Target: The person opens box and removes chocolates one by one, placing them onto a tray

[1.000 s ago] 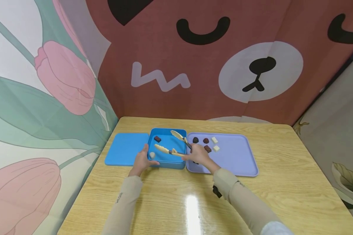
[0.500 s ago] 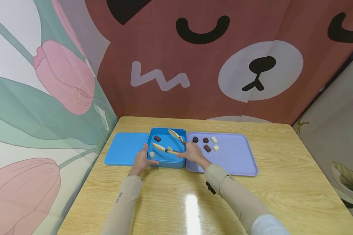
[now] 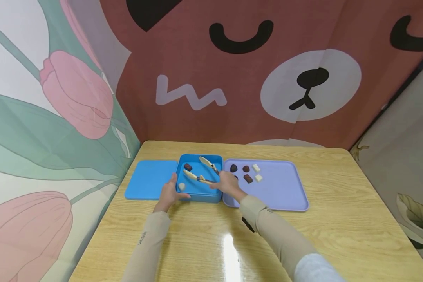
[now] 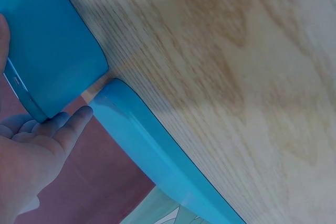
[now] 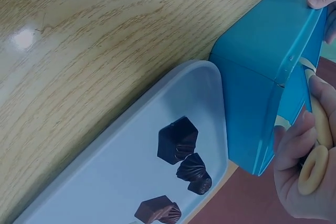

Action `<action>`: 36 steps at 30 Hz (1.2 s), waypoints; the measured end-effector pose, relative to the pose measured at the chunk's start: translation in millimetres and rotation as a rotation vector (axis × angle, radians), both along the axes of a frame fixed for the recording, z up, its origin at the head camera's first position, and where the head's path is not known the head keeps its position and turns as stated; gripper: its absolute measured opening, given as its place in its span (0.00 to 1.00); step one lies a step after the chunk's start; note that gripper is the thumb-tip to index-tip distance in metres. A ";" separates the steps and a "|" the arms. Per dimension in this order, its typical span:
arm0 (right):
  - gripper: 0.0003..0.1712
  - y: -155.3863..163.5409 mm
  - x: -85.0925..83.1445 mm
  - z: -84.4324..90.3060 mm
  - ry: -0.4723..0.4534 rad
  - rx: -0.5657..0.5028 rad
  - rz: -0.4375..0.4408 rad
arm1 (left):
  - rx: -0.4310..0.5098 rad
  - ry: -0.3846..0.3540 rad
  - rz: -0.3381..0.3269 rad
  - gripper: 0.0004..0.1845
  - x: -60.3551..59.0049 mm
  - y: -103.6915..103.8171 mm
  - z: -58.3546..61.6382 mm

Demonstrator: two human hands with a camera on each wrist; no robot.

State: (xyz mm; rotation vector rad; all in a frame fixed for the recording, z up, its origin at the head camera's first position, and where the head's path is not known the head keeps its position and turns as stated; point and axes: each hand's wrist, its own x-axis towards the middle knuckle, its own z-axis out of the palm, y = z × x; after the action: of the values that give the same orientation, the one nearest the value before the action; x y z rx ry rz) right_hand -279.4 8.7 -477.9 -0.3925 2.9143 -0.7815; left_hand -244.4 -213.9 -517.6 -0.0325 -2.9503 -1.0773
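My left hand (image 3: pixel 170 195) holds the front left corner of a blue box (image 3: pixel 204 197), its thumb along the front wall and its fingers at the left side. In my right hand (image 3: pixel 228 183) is a pair of tongs (image 3: pixel 193 176). The tongs' arms are spread over the box, and I see nothing between their tips. The right wrist view shows the fingers wrapped about the tongs' handle, with its pale loop (image 5: pixel 314 170). Inside the box lie a dark brown chocolate (image 3: pixel 188 167) at the back left and a whitish chocolate (image 3: pixel 181 187) at the front left.
A lilac tray (image 3: pixel 283 190) stands against the box's right side, with several dark chocolates (image 5: pixel 178 139) and white chocolates (image 3: pixel 259 178) on its left half. To the box's left lies a flat blue lid (image 3: pixel 149 180). A printed cloth hangs behind the wooden table (image 3: pixel 204 239).
My right hand has moved a little to the left, taking the spread tongs further over the box. The left hand has kept its place at the box's corner.
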 end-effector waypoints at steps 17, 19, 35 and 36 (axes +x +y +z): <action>0.22 -15.1 -2.1 -1.9 -0.027 0.072 -0.030 | -0.008 0.012 -0.008 0.59 -1.4 -1.3 -2.3; 0.21 -16.4 -2.4 -2.7 -0.030 0.072 -0.031 | -0.004 0.006 -0.006 0.59 -1.1 -1.5 -2.3; 0.21 -21.8 -2.0 -11.7 -0.006 0.115 0.019 | 0.008 0.011 -0.014 0.58 -0.4 -2.1 0.5; 0.21 -22.1 -1.7 -12.2 -0.004 0.116 0.026 | 0.010 0.015 -0.017 0.58 -0.4 -2.4 0.1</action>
State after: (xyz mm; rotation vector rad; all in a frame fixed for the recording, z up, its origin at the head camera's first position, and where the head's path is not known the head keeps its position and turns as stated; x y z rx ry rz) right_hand -281.2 -13.4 -490.1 -0.4162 2.9267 -0.6047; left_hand -244.8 -216.3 -517.5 -0.0648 -2.9366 -1.0893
